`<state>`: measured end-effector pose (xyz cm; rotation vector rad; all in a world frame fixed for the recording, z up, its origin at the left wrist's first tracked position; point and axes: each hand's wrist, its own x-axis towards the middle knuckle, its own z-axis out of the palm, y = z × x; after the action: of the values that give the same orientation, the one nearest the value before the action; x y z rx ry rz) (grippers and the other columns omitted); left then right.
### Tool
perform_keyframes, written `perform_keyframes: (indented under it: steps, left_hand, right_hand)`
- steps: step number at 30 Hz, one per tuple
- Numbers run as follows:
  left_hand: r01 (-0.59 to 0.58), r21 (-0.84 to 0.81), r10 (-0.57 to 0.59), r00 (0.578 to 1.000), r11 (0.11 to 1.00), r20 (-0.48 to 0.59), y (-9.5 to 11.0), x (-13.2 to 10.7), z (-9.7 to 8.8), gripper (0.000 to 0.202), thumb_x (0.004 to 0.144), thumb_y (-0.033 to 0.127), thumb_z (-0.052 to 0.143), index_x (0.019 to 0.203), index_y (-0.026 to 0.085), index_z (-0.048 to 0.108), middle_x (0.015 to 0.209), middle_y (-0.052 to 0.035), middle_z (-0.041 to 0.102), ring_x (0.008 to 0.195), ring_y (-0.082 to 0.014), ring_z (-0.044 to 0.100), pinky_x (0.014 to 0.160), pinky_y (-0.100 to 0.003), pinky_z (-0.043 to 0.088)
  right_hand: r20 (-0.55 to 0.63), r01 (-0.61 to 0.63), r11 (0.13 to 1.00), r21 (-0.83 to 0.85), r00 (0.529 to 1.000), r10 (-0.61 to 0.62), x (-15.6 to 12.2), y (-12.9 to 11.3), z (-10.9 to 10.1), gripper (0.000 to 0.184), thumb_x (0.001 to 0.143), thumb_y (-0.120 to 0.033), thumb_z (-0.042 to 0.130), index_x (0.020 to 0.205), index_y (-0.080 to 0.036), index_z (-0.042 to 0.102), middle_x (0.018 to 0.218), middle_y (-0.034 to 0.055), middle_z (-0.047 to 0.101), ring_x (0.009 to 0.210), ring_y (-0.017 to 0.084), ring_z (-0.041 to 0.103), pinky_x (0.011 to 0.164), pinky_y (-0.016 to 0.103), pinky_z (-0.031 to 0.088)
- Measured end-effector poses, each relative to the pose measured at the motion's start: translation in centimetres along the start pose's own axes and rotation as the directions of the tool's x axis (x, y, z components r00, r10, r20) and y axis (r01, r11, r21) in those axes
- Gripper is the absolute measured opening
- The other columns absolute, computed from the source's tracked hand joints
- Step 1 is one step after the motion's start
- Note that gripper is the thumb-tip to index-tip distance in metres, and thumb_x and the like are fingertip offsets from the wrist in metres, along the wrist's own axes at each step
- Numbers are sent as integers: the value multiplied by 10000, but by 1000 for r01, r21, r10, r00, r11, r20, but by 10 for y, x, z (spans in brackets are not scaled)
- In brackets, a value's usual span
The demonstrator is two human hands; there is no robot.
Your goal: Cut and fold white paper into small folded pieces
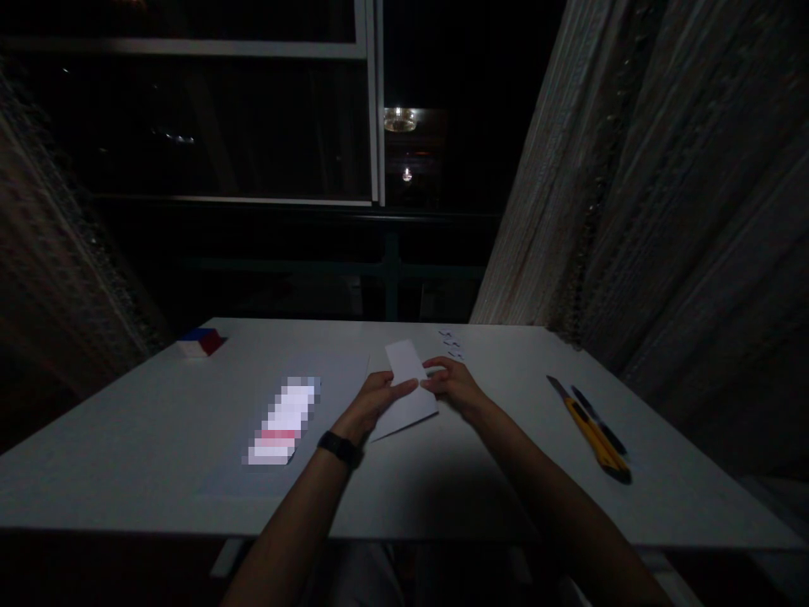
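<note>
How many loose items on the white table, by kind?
Folded white paper, held by left hand and right hand: 1
Yellow utility knife: 1
Dark pen: 1
Red-and-blue block: 1
Blurred card: 1
Small paper bits: about 3, hard to tell
Total: about 8

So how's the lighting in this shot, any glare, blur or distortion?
Head view: very dim, window black with a small lamp reflection; the white table is brightest; left hand and right hand hold the paper, readable but soft; a pixelated patch hides something; edges bend from the wide lens.
</note>
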<state>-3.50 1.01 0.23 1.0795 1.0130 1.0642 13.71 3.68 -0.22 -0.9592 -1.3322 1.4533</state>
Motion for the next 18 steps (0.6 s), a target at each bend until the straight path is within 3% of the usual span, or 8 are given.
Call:
perform_keyframes:
  steps: [4, 10, 18]
  left_hand:
    - [-51, 128, 47, 998, 990, 36, -1, 0, 1, 445, 450, 158, 801, 874, 104, 676, 829, -85, 690, 713, -183, 624, 677, -276, 464]
    - [-45, 325, -20, 981, 945, 192, -3, -3, -1, 391, 456, 156, 787, 833, 134, 687, 812, -52, 685, 735, -189, 613, 676, -280, 451]
    - [-92, 442, -44, 956, 892, 289, -4, -7, -2, 383, 477, 189, 772, 841, 124, 669, 859, -72, 677, 776, -209, 609, 702, -310, 442]
  right_hand:
    - [90, -8, 999, -41, 996, 11, -2, -3, -3, 532, 442, -183, 764, 927, -159, 546, 465, -70, 570, 418, 91, 499, 478, 225, 392]
    - [266, -82, 990, -116, 958, 110, -6, -11, -13, 743, 427, -114, 747, 1117, -167, 477, 482, -77, 575, 423, 88, 494, 470, 208, 374]
    - [112, 2, 998, -66, 994, 6, -1, -10, -15, 730, 438, -106, 721, 1127, -172, 487, 453, -98, 524, 399, 71, 444, 444, 199, 351]
